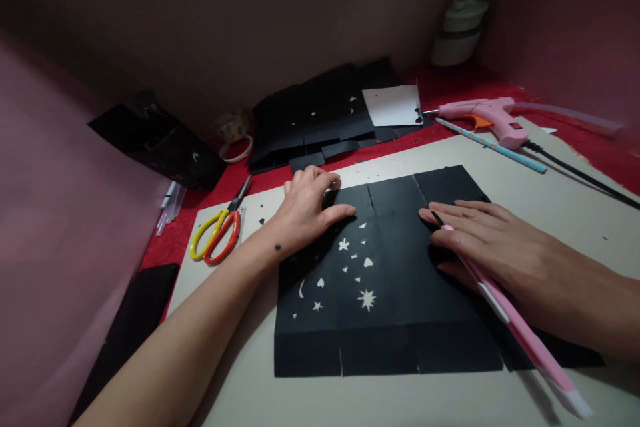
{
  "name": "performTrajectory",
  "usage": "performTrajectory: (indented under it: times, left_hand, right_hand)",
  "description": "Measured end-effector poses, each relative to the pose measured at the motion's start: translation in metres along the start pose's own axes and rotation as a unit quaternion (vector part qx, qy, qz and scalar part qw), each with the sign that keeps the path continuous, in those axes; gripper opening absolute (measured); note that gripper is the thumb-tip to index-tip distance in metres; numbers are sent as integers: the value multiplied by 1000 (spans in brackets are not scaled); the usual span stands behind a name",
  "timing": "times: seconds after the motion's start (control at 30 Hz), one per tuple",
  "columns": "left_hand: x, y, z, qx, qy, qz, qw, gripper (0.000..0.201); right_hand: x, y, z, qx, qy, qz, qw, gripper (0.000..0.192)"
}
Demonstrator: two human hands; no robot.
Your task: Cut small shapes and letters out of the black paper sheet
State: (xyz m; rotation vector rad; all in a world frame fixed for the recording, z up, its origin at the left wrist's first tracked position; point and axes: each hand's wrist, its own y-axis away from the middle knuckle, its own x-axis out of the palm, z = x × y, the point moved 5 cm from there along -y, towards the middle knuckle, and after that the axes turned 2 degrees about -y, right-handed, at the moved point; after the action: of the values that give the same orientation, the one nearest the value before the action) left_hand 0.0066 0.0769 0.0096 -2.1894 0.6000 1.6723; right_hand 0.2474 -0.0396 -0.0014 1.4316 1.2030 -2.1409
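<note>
A sheet of black card (400,267) lies on the pale board, with creases and slits along its edges. Cut-out shapes in its left half, such as stars, hearts and a crescent, let the pale surface show through. My left hand (315,200) rests at the card's upper left edge, thumb apart from the fingers. On the right part of the card lies my right hand (485,240), its fingers stretched forward. Between its thumb and fingers sits a pink craft knife (515,320), its dark blade pointing up and left and its handle reaching toward the lower right.
Scissors (220,233) with yellow and orange handles lie left. A pink glue gun (485,117), its cord and a light blue stick (493,145) lie back right. More cut black card (310,117), a white paper piece (393,105) and a tape roll (236,149) are at the back.
</note>
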Motion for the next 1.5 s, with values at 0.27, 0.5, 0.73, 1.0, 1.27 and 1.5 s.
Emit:
performTrajectory:
  times: [0.27,0.5,0.73,1.0,1.27,1.5]
  left_hand:
    - [-5,-17,-9,-39,79,61,994,40]
    - [-5,-21,-4,-61,140,42,987,28]
    - [-3,-16,-3,-70,239,54,967,23]
    - [-10,-13,-5,-84,290,102,948,21]
    - [-10,-15,-2,-93,249,93,959,21]
    - [-10,-16,-4,-90,217,82,969,23]
  right_hand:
    - [7,0,5,-9,33,21,999,14]
    - [5,3,5,9,5,9,1000,19]
    - [2,5,4,23,-21,9,999,19]
    - [-2,3,6,-23,39,49,998,21]
    - [-2,-2,10,-35,55,34,997,17]
    - [-2,-4,11,-25,52,32,998,18]
